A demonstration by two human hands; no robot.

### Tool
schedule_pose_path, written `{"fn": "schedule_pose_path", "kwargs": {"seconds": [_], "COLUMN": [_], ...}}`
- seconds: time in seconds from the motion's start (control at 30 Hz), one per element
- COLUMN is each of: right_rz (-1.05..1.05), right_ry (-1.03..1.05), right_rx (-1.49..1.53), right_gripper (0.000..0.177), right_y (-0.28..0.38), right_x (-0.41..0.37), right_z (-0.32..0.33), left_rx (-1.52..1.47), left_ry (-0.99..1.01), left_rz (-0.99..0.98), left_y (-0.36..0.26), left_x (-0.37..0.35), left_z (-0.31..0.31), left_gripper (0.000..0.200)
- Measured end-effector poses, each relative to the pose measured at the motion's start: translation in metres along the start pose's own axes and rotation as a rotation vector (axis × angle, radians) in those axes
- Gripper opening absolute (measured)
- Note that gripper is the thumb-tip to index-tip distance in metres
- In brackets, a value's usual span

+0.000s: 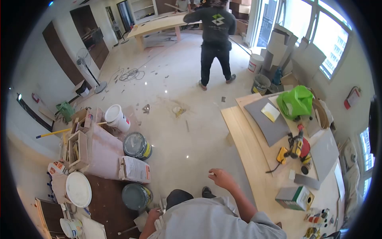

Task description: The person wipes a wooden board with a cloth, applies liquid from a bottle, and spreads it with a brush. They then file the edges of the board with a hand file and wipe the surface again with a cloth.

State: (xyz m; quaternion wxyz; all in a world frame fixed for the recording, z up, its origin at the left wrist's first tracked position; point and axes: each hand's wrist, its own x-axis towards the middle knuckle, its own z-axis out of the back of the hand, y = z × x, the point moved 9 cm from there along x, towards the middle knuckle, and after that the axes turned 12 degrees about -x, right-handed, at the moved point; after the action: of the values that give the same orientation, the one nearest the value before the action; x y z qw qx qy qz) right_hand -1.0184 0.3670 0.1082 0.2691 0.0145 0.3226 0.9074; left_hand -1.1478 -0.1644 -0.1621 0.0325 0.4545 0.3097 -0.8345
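My right hand [223, 178] is held out in front of my body above the pale floor, its fingers curled together. A tiny whitish bit shows at the fingertips, too small to name. Low at my left side is my left hand [154, 215], its fingers bent and partly hidden by my body and sleeve. Some pale and silvery items lie close around it, and whether it grips one is not clear. Beside that hand stand a dark lidded bucket [134, 196] and a paper sack [136, 170].
On my right, a wooden worktable [242, 139] bears a yellow-and-red power tool [298, 145], a green bag [295, 102] and a box-shaped can [292, 198]. Buckets, including a white one [117, 118], line my left. Ahead, a person [217, 36] stands near another table [159, 26]. Cable [132, 74] lies coiled on the floor.
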Motion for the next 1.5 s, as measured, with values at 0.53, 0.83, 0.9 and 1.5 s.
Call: {"fn": "schedule_pose_path", "kwargs": {"seconds": [0.53, 0.83, 0.9, 1.5], "right_rz": [-0.725, -1.52, -1.59, -1.614], "right_ry": [-0.291, -0.443, -0.574, -0.878], "right_rx": [0.209, 0.355, 0.388, 0.275], "right_gripper": [0.047, 0.049, 0.051, 0.048], "right_y": [0.042, 0.102, 0.137, 0.14], "right_x": [0.09, -0.059, -0.07, -0.196], "right_z": [0.017, -0.148, -0.166, -0.218], "left_rx": [0.697, 1.195, 1.043, 1.586], "left_ry": [0.702, 0.754, 0.768, 1.557], "left_rz": [-0.459, -0.886, -0.67, -0.544], "left_y": [-0.357, -0.671, -0.697, -0.437], "left_x": [0.353, 0.461, 0.473, 0.103], "left_z": [0.09, 0.002, -0.036, -0.249], "left_gripper": [0.061, 0.058, 0.064, 0.069]}}
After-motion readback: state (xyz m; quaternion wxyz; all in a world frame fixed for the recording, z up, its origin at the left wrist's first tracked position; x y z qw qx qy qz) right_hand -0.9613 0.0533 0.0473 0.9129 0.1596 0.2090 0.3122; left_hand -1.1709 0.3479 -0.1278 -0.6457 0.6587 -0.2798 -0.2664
